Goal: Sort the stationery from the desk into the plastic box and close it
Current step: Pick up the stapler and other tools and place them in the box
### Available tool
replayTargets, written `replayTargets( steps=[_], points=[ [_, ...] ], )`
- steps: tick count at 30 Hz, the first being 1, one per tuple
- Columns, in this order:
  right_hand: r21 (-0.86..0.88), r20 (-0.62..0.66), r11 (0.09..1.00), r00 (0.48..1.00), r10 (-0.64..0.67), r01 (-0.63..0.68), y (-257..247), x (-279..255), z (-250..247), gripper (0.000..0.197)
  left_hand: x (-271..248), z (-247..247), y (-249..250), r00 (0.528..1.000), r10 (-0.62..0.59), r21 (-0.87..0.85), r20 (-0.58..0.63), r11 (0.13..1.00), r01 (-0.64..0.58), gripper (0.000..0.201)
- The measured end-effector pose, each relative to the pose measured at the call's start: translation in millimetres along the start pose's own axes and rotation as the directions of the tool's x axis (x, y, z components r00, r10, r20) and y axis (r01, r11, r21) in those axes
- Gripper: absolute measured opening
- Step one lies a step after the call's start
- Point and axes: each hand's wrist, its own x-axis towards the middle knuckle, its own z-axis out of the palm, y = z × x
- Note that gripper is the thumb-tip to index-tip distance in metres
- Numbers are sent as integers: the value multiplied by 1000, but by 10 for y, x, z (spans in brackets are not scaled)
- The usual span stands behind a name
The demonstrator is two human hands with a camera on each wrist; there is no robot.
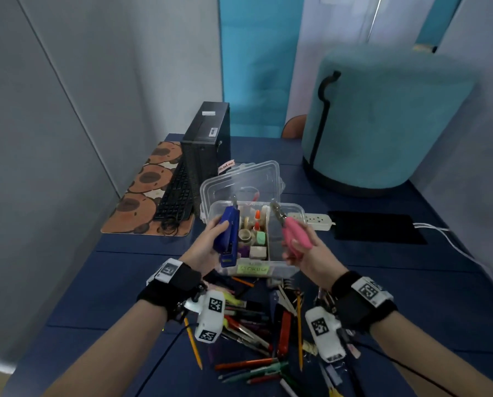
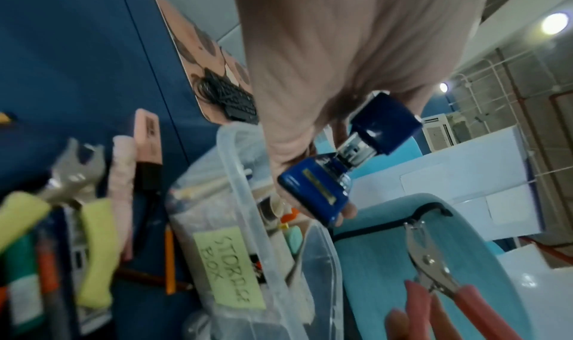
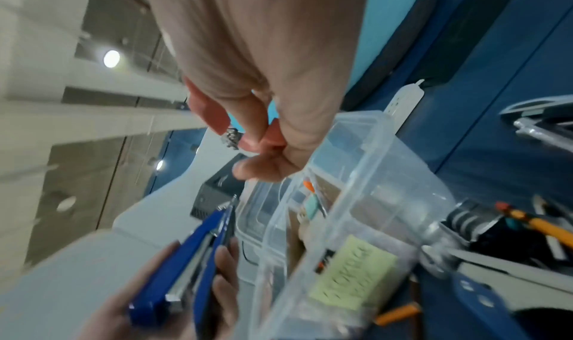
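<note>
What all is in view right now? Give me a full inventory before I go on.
stapler: one, blue, held over the box's left side
punch pliers: one, pink handles, held over the box's right side
plastic box: one, clear, open, mid-desk, partly filled
lid: one, clear, behind the box
pens and pencils: many, mixed colours, near edge of the desk
keyboard: one, black, far left
computer: one, black, behind the keyboard
power strip: one, white, right of the box
stool: one, teal, far right
left hand: grips the stapler
right hand: grips the punch pliers
</note>
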Motion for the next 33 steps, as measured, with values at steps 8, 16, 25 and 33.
replayTargets(
  steps=[8, 16, 25, 33],
  points=[
    [380, -178, 924, 979, 102, -27, -104, 382, -304, 20, 402, 708, -75, 972, -233, 181, 37, 958, 223, 38],
    [172, -349, 979, 936, -39, 105, 4, 476, -566, 32, 1423, 939, -823, 950, -295, 579, -105, 758, 300, 103],
    [146, -309, 989, 951, 26, 21, 5, 484, -718, 23, 1120, 1262, -537, 924, -368, 888, -99, 386, 249, 41],
    [40, -193, 999, 981, 0, 8, -22, 538, -760, 21, 1321, 1138, -546, 899, -423, 819, -116, 471, 327, 39]
  ],
)
